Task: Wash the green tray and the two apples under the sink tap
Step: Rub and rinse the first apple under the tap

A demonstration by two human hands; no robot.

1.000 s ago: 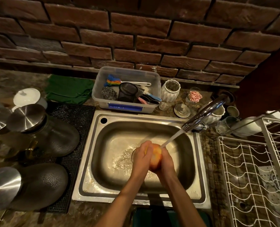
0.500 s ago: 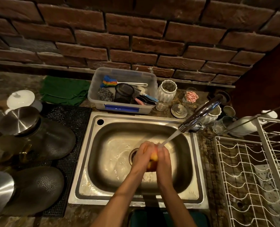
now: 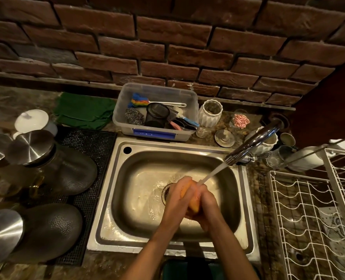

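Hands meet over a steel sink [image 3: 115,201], the left hand [image 3: 176,199] and right hand [image 3: 208,207] cupped around one apple [image 3: 191,201], fingers curled and pressed close against the fruit. Only a yellow-orange sliver shows between the palms; the rest is hidden. At the bottom edge, a dark green shape [image 3: 175,269] is cut off by the forearms and cannot be identified. Water from the tap [image 3: 254,142] strikes the apple's top. Alongside stands a white wire rack [image 3: 309,215], partly out of frame. Beyond the basin sit a clear plastic tub [image 3: 157,134] of brushes and a folded green cloth [image 3: 82,112] under the brick wall [image 3: 167,47]. No writing or brand is readable anywhere.
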